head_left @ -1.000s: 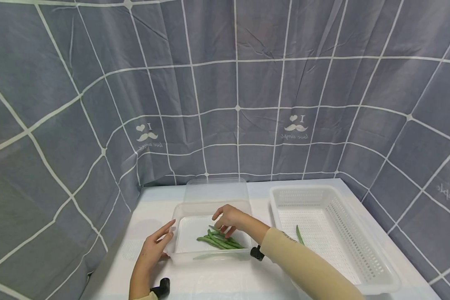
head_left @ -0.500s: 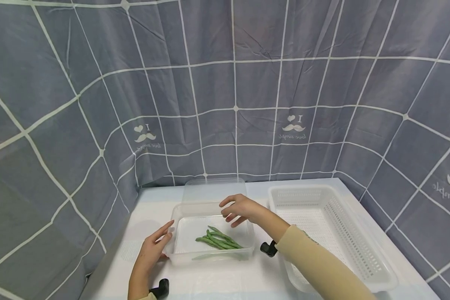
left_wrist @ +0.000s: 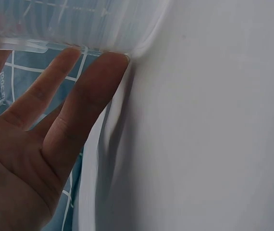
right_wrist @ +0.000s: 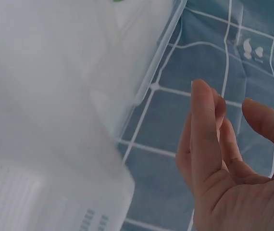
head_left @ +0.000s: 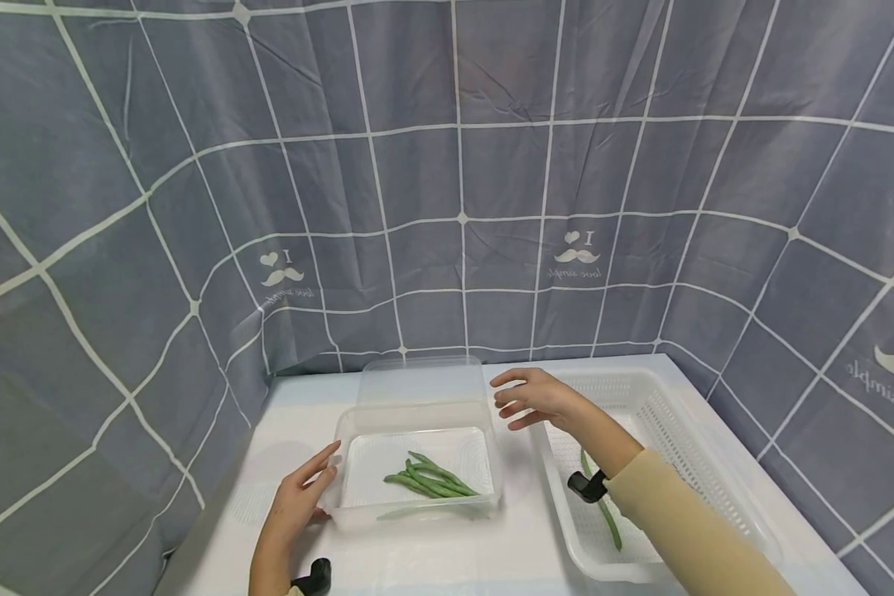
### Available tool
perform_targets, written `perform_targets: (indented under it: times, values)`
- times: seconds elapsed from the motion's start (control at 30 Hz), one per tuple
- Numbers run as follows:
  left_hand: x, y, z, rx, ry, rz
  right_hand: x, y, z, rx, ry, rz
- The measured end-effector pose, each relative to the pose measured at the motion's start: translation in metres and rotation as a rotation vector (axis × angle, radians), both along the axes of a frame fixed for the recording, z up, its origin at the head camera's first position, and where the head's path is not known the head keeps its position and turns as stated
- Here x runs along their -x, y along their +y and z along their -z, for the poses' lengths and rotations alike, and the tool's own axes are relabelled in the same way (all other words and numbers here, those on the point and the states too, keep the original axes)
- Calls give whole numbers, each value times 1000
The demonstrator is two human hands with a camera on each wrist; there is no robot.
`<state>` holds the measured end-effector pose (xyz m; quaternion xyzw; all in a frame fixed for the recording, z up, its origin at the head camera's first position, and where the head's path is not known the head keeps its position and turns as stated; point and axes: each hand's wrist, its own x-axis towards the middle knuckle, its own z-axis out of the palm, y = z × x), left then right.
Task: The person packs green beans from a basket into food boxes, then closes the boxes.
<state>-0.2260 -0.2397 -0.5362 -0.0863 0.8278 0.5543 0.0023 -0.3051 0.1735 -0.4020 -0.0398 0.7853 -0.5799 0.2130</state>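
Observation:
Several green beans [head_left: 432, 480] lie in a loose bunch inside a clear plastic container [head_left: 346, 488], toward its front right. My left hand [head_left: 294, 501] touches that container's left wall with extended fingers; the left wrist view shows the fingertips [left_wrist: 113, 60] against its side. Over the gap between the container and a white basket [head_left: 566, 530], my right hand [head_left: 540, 399] hovers with nothing in its loosely bent fingers. One more green bean [head_left: 609, 526] lies in the basket, partly hidden by my right wrist.
A clear lid [head_left: 420, 377] lies flat behind the container. Both vessels stand on a white table [head_left: 521, 530]. A grey curtain [head_left: 432, 182] with white lines surrounds the table's back and sides.
My right hand has moved from over the beans in the container up and right, toward the basket. My left hand stays at the container's left wall.

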Motion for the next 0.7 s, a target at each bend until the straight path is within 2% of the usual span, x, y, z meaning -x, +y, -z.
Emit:
perform_targets:
  times: [0.2, 0.7]
  values:
    - [1, -1, 0, 6, 8, 7, -6, 38, 7, -31, 1, 40]
    - [1, 0, 1, 9, 7, -1, -31, 130, 45, -156, -66, 162]
